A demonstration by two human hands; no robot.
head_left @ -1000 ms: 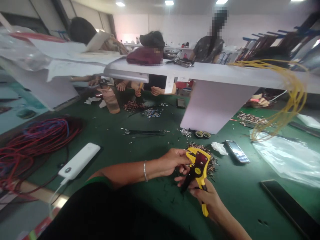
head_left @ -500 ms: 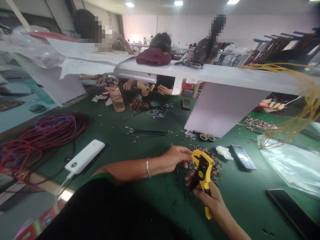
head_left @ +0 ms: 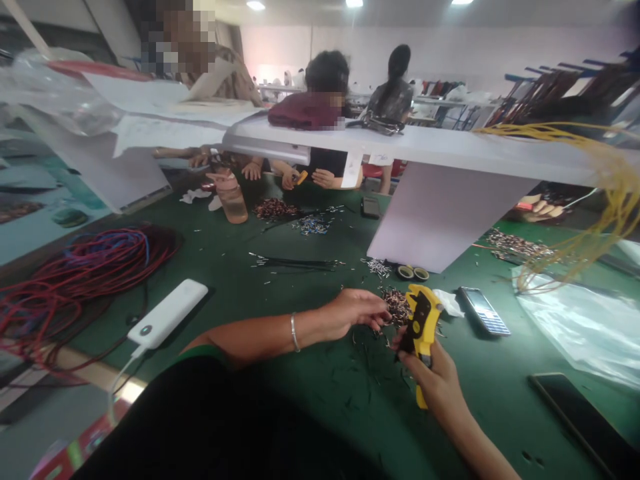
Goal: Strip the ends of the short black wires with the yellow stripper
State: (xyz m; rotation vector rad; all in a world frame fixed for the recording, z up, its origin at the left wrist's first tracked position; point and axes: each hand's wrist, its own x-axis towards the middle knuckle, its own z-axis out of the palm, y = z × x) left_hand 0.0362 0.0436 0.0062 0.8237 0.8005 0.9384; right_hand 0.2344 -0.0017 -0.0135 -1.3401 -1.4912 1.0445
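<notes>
Your right hand is gripping the yellow pliers low, presumably keeping their head free, right of the wire pile; your left hand is hovering leftward, its grasp unclear.

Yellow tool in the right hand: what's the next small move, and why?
Perhaps have the left hand pinch one short piece from the pile of small pieces: its fingertips are at the pile's left edge, while the right hand grips the yellow tool, apart from them. Whether those fingertips hold a piece is too small to tell.
</notes>
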